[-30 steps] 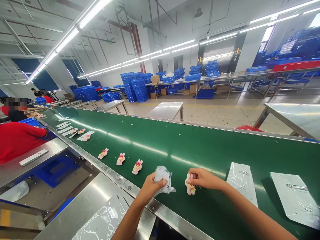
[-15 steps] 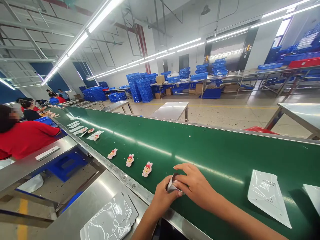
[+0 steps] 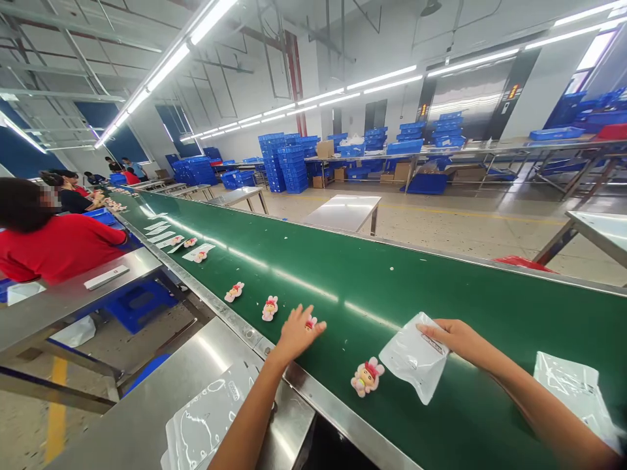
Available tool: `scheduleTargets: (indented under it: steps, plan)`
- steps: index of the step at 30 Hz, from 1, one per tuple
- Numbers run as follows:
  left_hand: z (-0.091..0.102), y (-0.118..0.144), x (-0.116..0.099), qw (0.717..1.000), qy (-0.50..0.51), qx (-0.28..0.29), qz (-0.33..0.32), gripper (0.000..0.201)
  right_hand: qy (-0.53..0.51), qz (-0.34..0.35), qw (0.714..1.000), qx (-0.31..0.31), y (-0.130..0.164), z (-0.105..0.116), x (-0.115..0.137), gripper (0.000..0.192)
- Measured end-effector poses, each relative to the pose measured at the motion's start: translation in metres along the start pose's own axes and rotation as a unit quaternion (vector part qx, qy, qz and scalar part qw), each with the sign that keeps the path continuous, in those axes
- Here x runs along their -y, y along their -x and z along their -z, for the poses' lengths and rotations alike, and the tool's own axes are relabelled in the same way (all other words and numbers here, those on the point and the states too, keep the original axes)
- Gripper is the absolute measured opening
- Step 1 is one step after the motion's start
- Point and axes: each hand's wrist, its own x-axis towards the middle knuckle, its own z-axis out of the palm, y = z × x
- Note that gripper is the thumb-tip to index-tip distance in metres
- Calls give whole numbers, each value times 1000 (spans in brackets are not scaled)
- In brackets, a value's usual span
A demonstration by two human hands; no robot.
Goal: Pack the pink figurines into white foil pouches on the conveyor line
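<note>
My right hand pinches the edge of a white plastic pouch just over the green belt. Fingers spread, my left hand reaches over a small pink rabbit-eared figure and partly hides it; whether it touches the figure I cannot tell. Another rabbit-eared figure lies face up between my hands, beside the pouch. Farther left on the belt are more such figures, among them a nearby figure and a tilted figure.
The green conveyor belt runs off to the far left. White pouches are stacked on the metal table at lower left. Another pouch lies at right near my forearm. A person in red sits at left.
My hands have come apart from a small pouch-like thing they held together. The right moved right with a pouch; the left moved left and opened. A figure now shows between them.
</note>
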Motion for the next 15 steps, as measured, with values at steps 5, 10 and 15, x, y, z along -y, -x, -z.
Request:
scheduleTargets:
  steps: [5,10,15]
  plan:
    - [-39,6,17,982,-96,-23,-164,41,267,17,939,-218,0,-16,-15,59]
    - [10,-13,38,959,-213,-178,-63,46,237,224,943,63,24,-88,10,57]
    - [35,-36,64,948,-255,-173,74,37,226,247,939,77,-4,-119,34,28]
